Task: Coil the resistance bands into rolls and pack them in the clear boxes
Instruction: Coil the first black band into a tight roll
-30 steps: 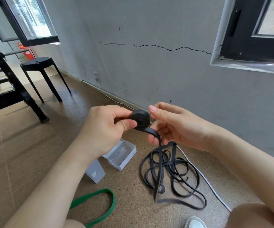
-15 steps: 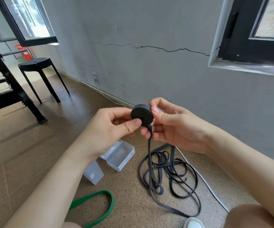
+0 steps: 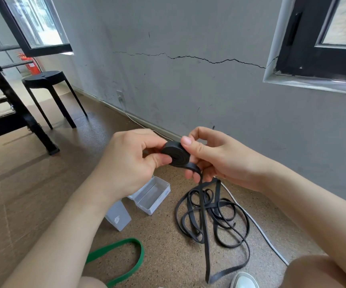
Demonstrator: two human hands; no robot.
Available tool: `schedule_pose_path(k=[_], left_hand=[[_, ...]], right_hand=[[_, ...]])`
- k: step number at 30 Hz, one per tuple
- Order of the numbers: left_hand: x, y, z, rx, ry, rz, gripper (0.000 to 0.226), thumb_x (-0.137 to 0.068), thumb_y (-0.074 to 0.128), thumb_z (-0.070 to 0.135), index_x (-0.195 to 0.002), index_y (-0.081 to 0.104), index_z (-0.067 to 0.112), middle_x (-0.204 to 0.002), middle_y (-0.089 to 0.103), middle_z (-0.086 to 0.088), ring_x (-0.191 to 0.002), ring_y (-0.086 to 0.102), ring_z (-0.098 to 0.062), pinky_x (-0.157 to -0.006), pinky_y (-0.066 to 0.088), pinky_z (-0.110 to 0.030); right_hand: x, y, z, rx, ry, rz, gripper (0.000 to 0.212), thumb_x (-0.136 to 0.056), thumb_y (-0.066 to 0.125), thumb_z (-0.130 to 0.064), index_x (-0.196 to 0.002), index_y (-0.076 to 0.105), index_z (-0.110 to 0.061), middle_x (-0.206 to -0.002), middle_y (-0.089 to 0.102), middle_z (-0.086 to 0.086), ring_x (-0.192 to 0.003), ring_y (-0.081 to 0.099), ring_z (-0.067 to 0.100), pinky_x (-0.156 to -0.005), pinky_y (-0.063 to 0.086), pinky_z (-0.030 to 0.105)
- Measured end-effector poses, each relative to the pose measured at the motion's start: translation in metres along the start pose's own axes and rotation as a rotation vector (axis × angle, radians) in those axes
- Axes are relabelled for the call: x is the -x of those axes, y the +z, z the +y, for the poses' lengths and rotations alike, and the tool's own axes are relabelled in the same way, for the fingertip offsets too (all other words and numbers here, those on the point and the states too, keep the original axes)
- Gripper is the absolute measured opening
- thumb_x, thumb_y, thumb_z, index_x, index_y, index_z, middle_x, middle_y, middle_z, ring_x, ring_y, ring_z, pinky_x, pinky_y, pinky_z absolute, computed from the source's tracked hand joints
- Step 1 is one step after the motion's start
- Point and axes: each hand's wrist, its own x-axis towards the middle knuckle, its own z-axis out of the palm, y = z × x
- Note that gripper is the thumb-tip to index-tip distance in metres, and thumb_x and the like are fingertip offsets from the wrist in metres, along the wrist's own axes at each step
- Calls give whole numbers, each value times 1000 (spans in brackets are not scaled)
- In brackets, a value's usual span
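Nearest to me: my white shoe [image 3: 244, 279] at the bottom edge, with my knee at the bottom right corner. A green band [image 3: 126, 265] lies flat on the floor [image 3: 22, 183] under my left forearm, partly hidden by it.

Loose black band [image 3: 211, 217] is piled in tangled loops on the floor, below and slightly right of my hands. One strand runs up from the pile to my right hand. A white cable [image 3: 259, 227] runs along the floor just beside the pile on its right.

Two clear boxes on the floor below my left hand: an open one [image 3: 153, 196] lying flat with lid hinged back, and a smaller one [image 3: 118, 215] nearer me, tilted on edge. The two are just beside each other, left of the black pile.

Coiled roll [image 3: 175, 155] is held in the air between both hands, spiral face tilted toward me. Left hand [image 3: 126, 163] pinches it: thumb on the spiral face, fingers behind. Right hand [image 3: 215, 156] grips from the right: thumb tip on the top rim, lower fingers curled around the tail where it leaves the roll.

Farther out: black stool [image 3: 49, 92] and a black frame [image 3: 12, 109] at left, red extinguisher [image 3: 32, 64] behind. Grey wall [image 3: 188, 90] with a long crack [image 3: 199, 58], a window [image 3: 323, 36] at upper right.
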Motion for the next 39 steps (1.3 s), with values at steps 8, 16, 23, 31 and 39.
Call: schedule_pose_path(k=[8,16,23,31,39], left_hand=[[0,6,5,567,-245,-30,17,-78,74,18,-95,74,18,-86,73,-4,-85,67,-16,-84,53,-27],[-2,7,6,460,-255,-22,7,-74,73,23,-79,74,27,-65,71,10,-67,66,-6,-70,50,-17],[0,1,2,-21,-13,-18,13,-74,68,26,-83,75,19,-68,62,9,-71,54,-5,-60,37,-10],[-2,4,0,119,-97,12,6,-79,75,21,-85,74,23,-75,66,8,-74,58,-1,-68,40,-5],[-1,5,5,788,-356,-82,27,-70,79,26,-93,76,10,-88,74,-15,-89,68,-33,-86,54,-44]], right_hand=[[-3,-4,4,-356,-20,-78,33,-81,65,-35,-96,41,-19,-80,66,18,-67,61,22,-58,47,23],[-2,-5,1,-325,40,-112,30,-85,58,-40,-99,42,-19,-86,68,20,-72,62,26,-58,43,27],[1,0,0,20,13,4,50,-81,54,-52,-99,43,-7,-69,66,12,-64,56,20,-54,38,26],[-1,-1,3,-140,-6,-1,33,-82,59,-39,-96,39,-17,-73,65,15,-65,58,21,-54,41,22],[-3,-2,2,-440,-14,-128,32,-81,61,-38,-100,43,-20,-84,64,18,-74,61,23,-66,49,25]])
